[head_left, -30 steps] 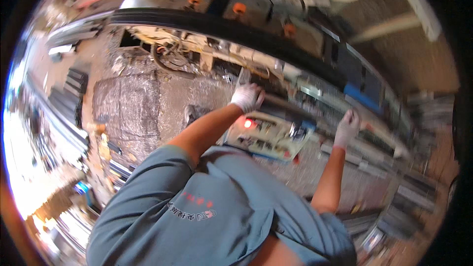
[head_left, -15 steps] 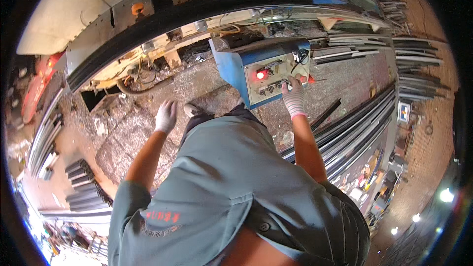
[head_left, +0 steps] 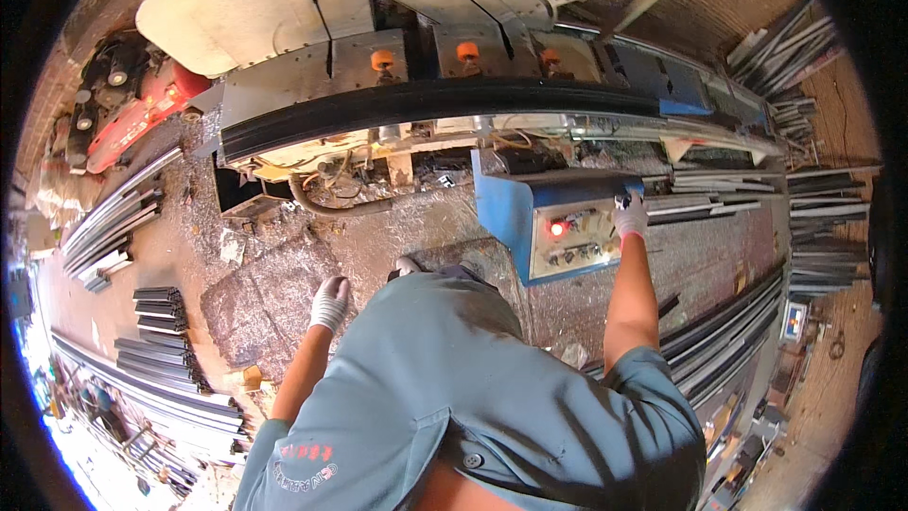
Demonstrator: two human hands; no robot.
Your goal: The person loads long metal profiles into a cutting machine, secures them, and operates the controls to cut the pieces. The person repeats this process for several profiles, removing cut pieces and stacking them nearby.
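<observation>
A person in a grey-blue shirt (head_left: 454, 388) looks down at a blue control box (head_left: 558, 222) with a lit red lamp (head_left: 557, 228), at about one o'clock. The gloved right hand (head_left: 630, 217) rests on the box's right edge, fingers curled over it. The gloved left hand (head_left: 330, 302) hangs at nine o'clock, loosely open and holding nothing, above a floor strewn with metal shavings (head_left: 255, 303).

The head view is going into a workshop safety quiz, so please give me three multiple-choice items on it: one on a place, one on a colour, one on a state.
1. Where is the right hand?
A on the blue control box
B on the floor
C on the red machine

2. What colour are the gloves?
A black
B white
C yellow

3. What is the round lamp on the box's panel doing?
A dark
B missing
C glowing red

Answers: A, its fingers rest at the box's upper right corner; B, both hands, the left hand too, wear white; C, it shines red.
</observation>
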